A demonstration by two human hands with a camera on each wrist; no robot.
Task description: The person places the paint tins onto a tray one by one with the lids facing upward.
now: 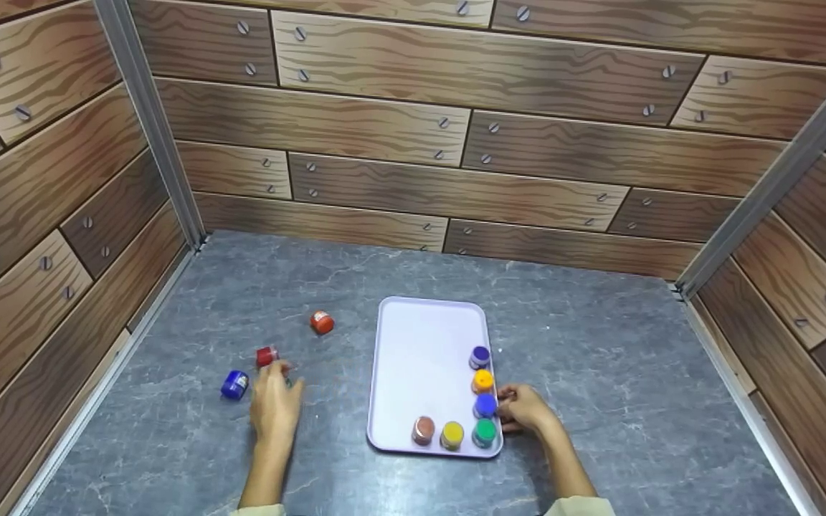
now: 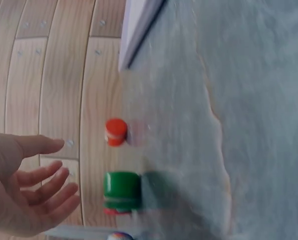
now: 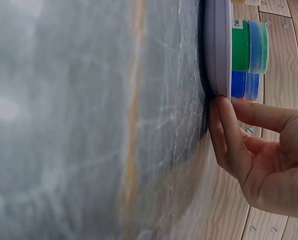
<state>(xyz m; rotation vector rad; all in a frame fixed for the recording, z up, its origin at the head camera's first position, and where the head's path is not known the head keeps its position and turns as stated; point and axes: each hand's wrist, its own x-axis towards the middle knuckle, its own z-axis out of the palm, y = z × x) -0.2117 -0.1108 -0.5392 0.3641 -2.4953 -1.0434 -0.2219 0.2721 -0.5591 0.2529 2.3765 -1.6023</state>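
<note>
My left hand point(image 1: 274, 405) is over the tabletop left of the tray, fingers spread and holding nothing. In the left wrist view a green paint jar point(image 2: 122, 190) stands just beyond its fingertips; in the head view the hand mostly covers it. Close by lie a red paint jar point(image 1: 267, 356) and a blue paint jar point(image 1: 234, 385), with an orange-red paint jar point(image 1: 322, 322) farther back. At the lilac tray point(image 1: 420, 358), my right hand point(image 1: 524, 408) pinches the right rim between thumb and fingers, beside the blue-lidded jar point(image 1: 485, 406) and green-lidded jar point(image 1: 485, 433).
Along the tray's right side also stand a purple-lidded jar point(image 1: 480, 357) and an orange-lidded jar point(image 1: 482, 381). A yellow-lidded jar point(image 1: 452, 435) and a brown jar point(image 1: 424, 430) line its near edge. Wood-patterned walls point(image 1: 384, 129) enclose the grey marbled tabletop point(image 1: 599, 344).
</note>
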